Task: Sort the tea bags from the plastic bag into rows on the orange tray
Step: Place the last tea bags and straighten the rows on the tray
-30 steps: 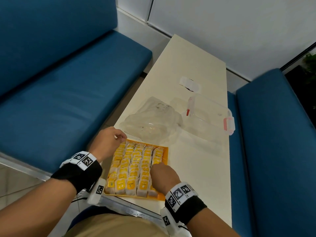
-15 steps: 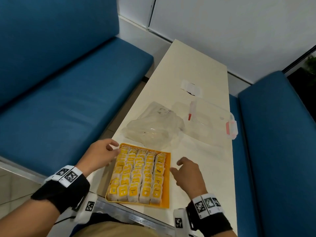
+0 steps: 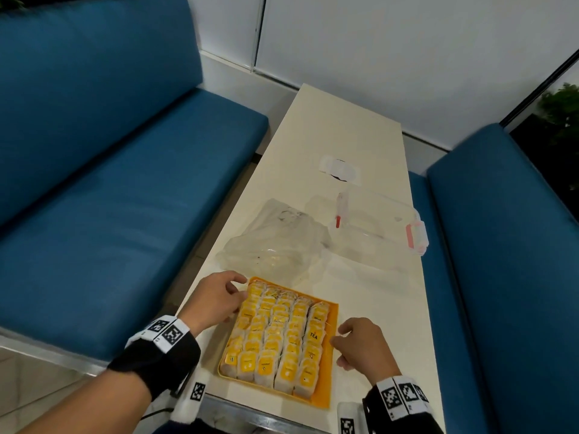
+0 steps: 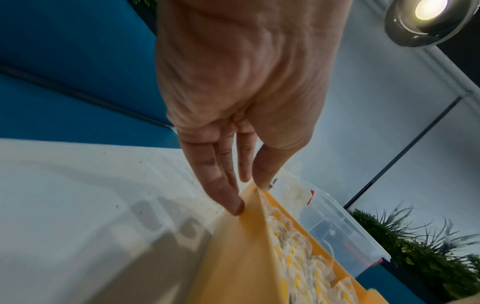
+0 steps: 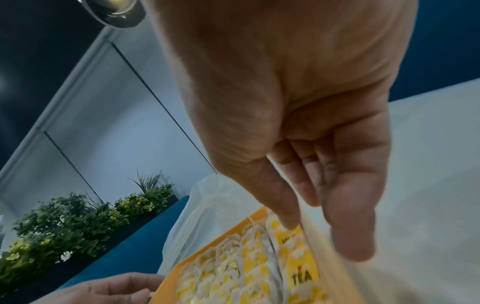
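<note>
Pulled my right hand (image 3: 363,346) off the tea bags (image 3: 279,333), now it and my left hand (image 3: 213,300) pinch the tray (image 3: 321,397) by its rim: 5 full rows, plastic bag (image 3: 275,242) looks empty, basically done.

Even indoor light w/ ceiling lamp (image 4: 428,12) glare in wrist views; edges warped, foreground blurry.

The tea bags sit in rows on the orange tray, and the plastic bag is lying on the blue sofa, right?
Not quite. The plastic bag lies on the table, just beyond the orange tray, not on the blue sofa; the head view shows it. The tea bags do sit in rows on the tray.
</note>
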`<state>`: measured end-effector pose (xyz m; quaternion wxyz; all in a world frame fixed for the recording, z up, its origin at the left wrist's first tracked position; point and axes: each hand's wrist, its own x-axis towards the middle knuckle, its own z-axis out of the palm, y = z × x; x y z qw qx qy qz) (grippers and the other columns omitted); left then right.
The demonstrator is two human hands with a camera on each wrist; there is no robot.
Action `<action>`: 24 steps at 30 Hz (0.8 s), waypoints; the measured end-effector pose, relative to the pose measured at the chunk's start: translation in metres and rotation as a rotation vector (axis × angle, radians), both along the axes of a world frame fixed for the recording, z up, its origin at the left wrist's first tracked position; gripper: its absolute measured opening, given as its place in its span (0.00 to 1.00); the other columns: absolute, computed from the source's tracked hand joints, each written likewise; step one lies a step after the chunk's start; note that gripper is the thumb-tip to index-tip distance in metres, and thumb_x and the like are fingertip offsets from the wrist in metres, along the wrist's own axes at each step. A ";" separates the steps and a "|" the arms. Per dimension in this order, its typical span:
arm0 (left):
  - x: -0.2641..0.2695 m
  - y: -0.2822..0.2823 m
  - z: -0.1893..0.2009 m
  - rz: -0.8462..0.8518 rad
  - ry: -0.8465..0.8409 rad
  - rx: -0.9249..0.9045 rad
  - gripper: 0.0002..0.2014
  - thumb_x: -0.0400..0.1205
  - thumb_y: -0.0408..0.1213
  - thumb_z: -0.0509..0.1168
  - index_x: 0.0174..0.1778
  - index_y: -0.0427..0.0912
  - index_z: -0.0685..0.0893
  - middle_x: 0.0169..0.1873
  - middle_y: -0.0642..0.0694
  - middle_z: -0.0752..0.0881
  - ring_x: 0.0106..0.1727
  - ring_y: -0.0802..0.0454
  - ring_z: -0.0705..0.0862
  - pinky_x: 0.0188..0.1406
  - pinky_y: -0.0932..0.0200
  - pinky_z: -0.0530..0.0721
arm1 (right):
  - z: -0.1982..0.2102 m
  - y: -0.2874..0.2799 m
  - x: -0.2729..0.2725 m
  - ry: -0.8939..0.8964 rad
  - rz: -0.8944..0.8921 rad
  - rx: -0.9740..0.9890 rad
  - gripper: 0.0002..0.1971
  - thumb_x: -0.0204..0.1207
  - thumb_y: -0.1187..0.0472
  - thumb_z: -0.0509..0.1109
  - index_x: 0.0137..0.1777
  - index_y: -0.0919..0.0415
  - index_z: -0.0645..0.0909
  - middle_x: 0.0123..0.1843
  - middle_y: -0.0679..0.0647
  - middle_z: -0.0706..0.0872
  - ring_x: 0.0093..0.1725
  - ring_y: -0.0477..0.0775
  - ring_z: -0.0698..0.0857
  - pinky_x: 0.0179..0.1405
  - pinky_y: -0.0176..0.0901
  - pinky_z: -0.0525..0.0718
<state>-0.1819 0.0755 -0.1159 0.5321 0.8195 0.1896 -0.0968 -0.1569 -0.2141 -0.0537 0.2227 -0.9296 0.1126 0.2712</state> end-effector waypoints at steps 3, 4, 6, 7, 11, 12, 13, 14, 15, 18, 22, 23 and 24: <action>0.008 0.023 0.003 0.114 -0.092 0.156 0.10 0.83 0.46 0.73 0.59 0.54 0.87 0.49 0.52 0.88 0.45 0.51 0.88 0.44 0.54 0.84 | 0.011 0.000 0.017 -0.179 0.061 -0.045 0.24 0.78 0.50 0.74 0.71 0.56 0.77 0.63 0.57 0.86 0.59 0.53 0.87 0.53 0.38 0.79; 0.012 0.034 0.005 0.158 -0.107 0.190 0.11 0.83 0.46 0.73 0.60 0.52 0.86 0.52 0.51 0.87 0.49 0.51 0.86 0.48 0.55 0.80 | 0.018 0.005 0.026 -0.221 0.080 -0.017 0.24 0.79 0.50 0.73 0.73 0.56 0.76 0.66 0.58 0.84 0.63 0.54 0.84 0.54 0.37 0.75; 0.023 0.052 0.007 0.177 -0.074 0.220 0.15 0.84 0.45 0.71 0.66 0.50 0.85 0.58 0.49 0.86 0.55 0.51 0.83 0.53 0.57 0.75 | 0.026 0.022 0.050 -0.252 0.125 0.043 0.23 0.82 0.52 0.70 0.75 0.56 0.76 0.68 0.58 0.83 0.67 0.54 0.83 0.55 0.35 0.73; 0.029 0.059 0.006 0.142 -0.034 0.240 0.17 0.85 0.46 0.70 0.69 0.49 0.84 0.60 0.48 0.86 0.59 0.50 0.83 0.55 0.57 0.74 | 0.026 0.033 0.063 -0.243 0.142 0.074 0.22 0.83 0.53 0.69 0.75 0.56 0.76 0.68 0.58 0.83 0.67 0.55 0.83 0.55 0.35 0.72; 0.052 0.076 -0.016 -0.026 0.037 0.200 0.21 0.87 0.51 0.64 0.75 0.51 0.81 0.67 0.47 0.87 0.67 0.48 0.84 0.66 0.54 0.80 | 0.005 0.087 0.104 -0.140 0.216 0.147 0.24 0.84 0.50 0.65 0.78 0.53 0.74 0.63 0.55 0.85 0.60 0.55 0.84 0.64 0.42 0.79; 0.055 0.078 -0.021 -0.044 0.031 0.153 0.21 0.87 0.53 0.63 0.75 0.52 0.82 0.67 0.48 0.88 0.66 0.49 0.85 0.69 0.51 0.81 | -0.002 0.098 0.109 -0.094 0.201 0.190 0.25 0.83 0.48 0.64 0.79 0.51 0.73 0.61 0.53 0.83 0.57 0.55 0.84 0.64 0.49 0.84; 0.058 0.079 -0.023 -0.050 0.014 0.111 0.22 0.87 0.55 0.63 0.75 0.53 0.82 0.67 0.49 0.88 0.66 0.51 0.86 0.71 0.50 0.81 | -0.008 0.109 0.114 -0.058 0.177 0.243 0.25 0.83 0.47 0.63 0.80 0.48 0.71 0.63 0.53 0.81 0.56 0.56 0.84 0.59 0.53 0.88; 0.060 0.079 -0.026 -0.050 -0.008 0.077 0.23 0.86 0.57 0.63 0.75 0.53 0.83 0.67 0.52 0.88 0.67 0.52 0.86 0.72 0.50 0.81 | -0.010 0.120 0.116 -0.033 0.151 0.290 0.25 0.84 0.48 0.63 0.81 0.47 0.70 0.66 0.53 0.80 0.58 0.58 0.85 0.50 0.53 0.90; 0.062 0.079 -0.027 -0.050 -0.037 0.054 0.24 0.85 0.58 0.63 0.75 0.54 0.82 0.68 0.56 0.86 0.68 0.53 0.85 0.73 0.52 0.80 | -0.012 0.131 0.118 -0.016 0.133 0.334 0.25 0.84 0.49 0.62 0.81 0.48 0.69 0.70 0.54 0.79 0.60 0.60 0.85 0.42 0.48 0.90; 0.065 0.080 -0.018 -0.071 -0.143 -0.039 0.28 0.85 0.56 0.68 0.82 0.61 0.74 0.72 0.66 0.80 0.73 0.61 0.80 0.71 0.62 0.77 | -0.006 0.165 0.121 0.002 0.096 0.445 0.19 0.86 0.53 0.62 0.76 0.50 0.76 0.67 0.56 0.84 0.52 0.58 0.88 0.39 0.44 0.89; 0.068 0.087 0.001 -0.180 -0.214 -0.122 0.53 0.78 0.51 0.78 0.90 0.62 0.48 0.81 0.68 0.65 0.79 0.67 0.68 0.76 0.66 0.69 | 0.002 0.209 0.118 0.100 0.087 0.599 0.12 0.87 0.55 0.59 0.63 0.54 0.82 0.57 0.54 0.87 0.45 0.57 0.90 0.43 0.48 0.89; 0.068 0.089 0.005 -0.216 -0.234 -0.100 0.58 0.76 0.51 0.80 0.90 0.64 0.42 0.81 0.66 0.66 0.79 0.66 0.69 0.77 0.64 0.70 | 0.003 0.219 0.115 0.120 0.091 0.635 0.11 0.87 0.56 0.58 0.59 0.56 0.82 0.54 0.54 0.86 0.43 0.58 0.90 0.42 0.48 0.89; 0.069 0.091 0.006 -0.241 -0.251 -0.059 0.61 0.74 0.52 0.82 0.89 0.67 0.39 0.79 0.63 0.69 0.78 0.64 0.71 0.76 0.62 0.72 | 0.006 0.229 0.111 0.140 0.092 0.654 0.11 0.88 0.58 0.58 0.56 0.58 0.82 0.52 0.55 0.86 0.41 0.58 0.89 0.40 0.48 0.89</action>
